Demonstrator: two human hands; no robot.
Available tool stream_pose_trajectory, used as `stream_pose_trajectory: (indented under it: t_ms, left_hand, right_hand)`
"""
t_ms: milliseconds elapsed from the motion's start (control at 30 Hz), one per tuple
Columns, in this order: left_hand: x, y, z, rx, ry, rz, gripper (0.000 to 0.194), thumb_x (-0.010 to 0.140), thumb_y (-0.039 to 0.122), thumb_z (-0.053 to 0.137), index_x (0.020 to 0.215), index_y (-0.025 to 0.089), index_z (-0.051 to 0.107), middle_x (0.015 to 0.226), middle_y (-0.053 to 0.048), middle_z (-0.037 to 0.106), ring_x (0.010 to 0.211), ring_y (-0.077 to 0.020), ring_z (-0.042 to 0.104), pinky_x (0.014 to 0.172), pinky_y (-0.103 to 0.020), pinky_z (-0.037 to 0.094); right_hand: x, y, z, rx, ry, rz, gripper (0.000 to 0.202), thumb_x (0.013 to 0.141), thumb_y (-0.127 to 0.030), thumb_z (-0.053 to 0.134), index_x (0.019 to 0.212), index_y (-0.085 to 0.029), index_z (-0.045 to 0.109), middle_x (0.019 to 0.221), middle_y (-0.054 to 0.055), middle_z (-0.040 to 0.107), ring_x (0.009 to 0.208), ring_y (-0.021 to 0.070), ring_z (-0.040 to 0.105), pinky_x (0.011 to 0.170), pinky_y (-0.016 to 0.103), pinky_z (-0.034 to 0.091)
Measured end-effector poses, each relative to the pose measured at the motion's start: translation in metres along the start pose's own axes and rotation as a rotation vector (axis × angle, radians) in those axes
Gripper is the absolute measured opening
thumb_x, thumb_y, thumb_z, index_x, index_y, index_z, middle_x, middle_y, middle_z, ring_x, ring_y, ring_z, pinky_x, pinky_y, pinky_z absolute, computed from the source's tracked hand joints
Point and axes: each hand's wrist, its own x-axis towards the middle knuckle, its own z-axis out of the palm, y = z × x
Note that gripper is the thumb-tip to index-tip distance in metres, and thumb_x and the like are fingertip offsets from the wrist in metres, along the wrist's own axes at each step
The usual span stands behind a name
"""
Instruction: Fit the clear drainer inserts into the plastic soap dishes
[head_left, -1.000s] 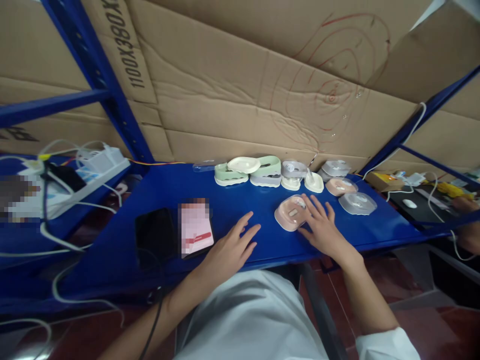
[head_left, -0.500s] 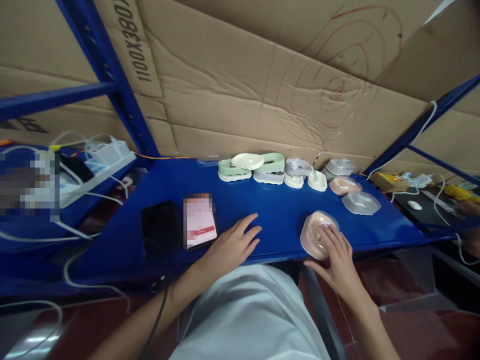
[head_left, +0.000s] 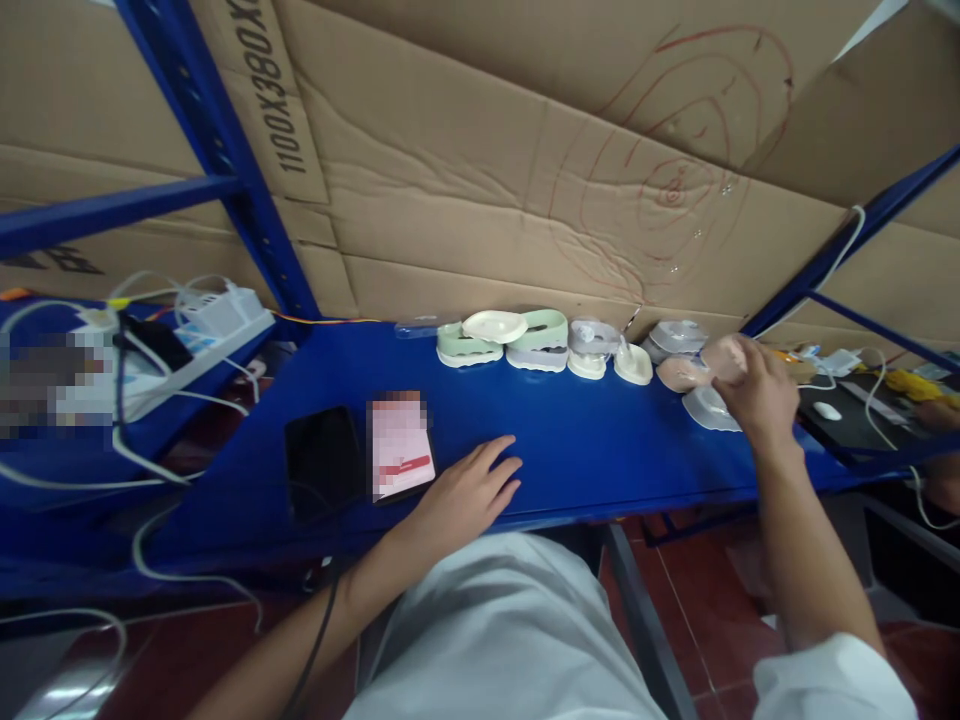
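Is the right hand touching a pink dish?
Touching. The head view shows the right hand gripping a pink dish at its edge, with no gap between them.

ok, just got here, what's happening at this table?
A person's right hand has a pink dish in its fingers at the table's right end, beside another pink one and a clear dish. The left hand holds nothing, near the front edge beside the lit phone. More pale pieces line the back, some stacked.
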Motion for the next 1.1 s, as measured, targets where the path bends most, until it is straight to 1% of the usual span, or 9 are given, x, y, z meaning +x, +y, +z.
stream_pose_trajectory:
  t_ms: [100,233,400,500,600,767,933,1033,1100]
  left_hand:
    - [0.0,0.0,0.001,0.009,0.01,0.018,0.024,0.109,0.025,0.053,0.123,0.017,0.07,0.142,-0.013,0.065,0.123,-0.0265,0.07,0.107,-0.042,0.06]
    - [0.001,-0.001,0.003,0.005,0.014,0.017,0.024,0.109,0.024,0.053,0.123,0.018,0.07,0.141,-0.013,0.065,0.123,-0.0266,0.07,0.106,-0.042,0.06]
    - [0.001,-0.001,0.002,-0.027,0.0,0.01,0.024,0.109,0.025,0.053,0.122,0.019,0.071,0.141,-0.013,0.066,0.122,-0.0272,0.071,0.105,-0.043,0.061]
    - [0.001,-0.001,0.002,-0.028,-0.003,0.015,0.024,0.109,0.026,0.053,0.122,0.018,0.071,0.14,-0.013,0.066,0.123,-0.0279,0.071,0.105,-0.045,0.061]
    - [0.002,0.0,0.002,-0.012,0.002,0.021,0.023,0.109,0.025,0.054,0.121,0.017,0.071,0.138,-0.014,0.067,0.121,-0.0279,0.071,0.104,-0.044,0.062]
    - [0.002,0.0,0.001,-0.003,-0.023,0.02,0.021,0.108,0.025,0.056,0.121,0.017,0.071,0.139,-0.013,0.067,0.122,-0.0277,0.07,0.106,-0.044,0.061]
    - [0.002,0.0,0.0,-0.01,-0.043,0.01,0.021,0.108,0.025,0.056,0.12,0.017,0.071,0.138,-0.013,0.068,0.125,-0.0286,0.069,0.108,-0.046,0.059]
    - [0.002,0.0,0.001,-0.012,-0.046,0.014,0.023,0.109,0.026,0.054,0.121,0.017,0.071,0.137,-0.013,0.068,0.126,-0.0283,0.069,0.108,-0.046,0.059]
    - [0.002,0.0,0.002,-0.013,-0.051,0.02,0.023,0.11,0.027,0.053,0.121,0.017,0.071,0.138,-0.014,0.068,0.128,-0.0281,0.068,0.109,-0.045,0.058]
  right_hand:
    - [0.029,-0.006,0.027,-0.047,-0.121,0.052,0.059,0.102,-0.039,0.059,0.152,-0.008,0.055,0.146,0.033,0.06,0.137,0.0382,0.057,0.097,0.051,0.043]
    - [0.036,-0.014,0.055,-0.071,-0.156,0.089,0.058,0.105,-0.041,0.053,0.153,-0.007,0.054,0.145,0.031,0.061,0.137,0.0378,0.054,0.096,0.05,0.04]
    - [0.04,-0.01,0.073,-0.113,-0.182,0.136,0.078,0.098,-0.045,0.068,0.164,-0.016,0.038,0.159,0.026,0.052,0.146,0.0368,0.044,0.105,0.049,0.04]
    - [0.041,-0.007,0.079,-0.106,-0.208,0.146,0.081,0.098,-0.047,0.066,0.167,-0.018,0.033,0.163,0.025,0.046,0.149,0.0374,0.039,0.108,0.052,0.039]
    - [0.04,-0.005,0.084,-0.086,-0.218,0.164,0.082,0.097,-0.049,0.064,0.167,-0.018,0.033,0.167,0.025,0.042,0.15,0.0392,0.036,0.109,0.055,0.038]
    - [0.037,-0.003,0.091,-0.082,-0.21,0.145,0.081,0.093,-0.042,0.068,0.164,-0.018,0.038,0.167,0.026,0.039,0.151,0.04,0.036,0.112,0.058,0.038]
    - [0.034,0.0,0.09,-0.021,-0.13,0.146,0.073,0.095,-0.048,0.067,0.158,-0.017,0.048,0.163,0.032,0.042,0.15,0.0461,0.037,0.107,0.067,0.039]
    - [0.038,-0.014,0.084,-0.004,-0.055,0.1,0.07,0.098,-0.049,0.064,0.157,-0.015,0.05,0.163,0.031,0.042,0.151,0.0462,0.037,0.112,0.069,0.036]
    - [0.043,-0.041,0.081,0.067,-0.021,-0.046,0.065,0.1,-0.045,0.06,0.156,-0.012,0.051,0.161,0.029,0.047,0.151,0.0427,0.041,0.118,0.064,0.035]
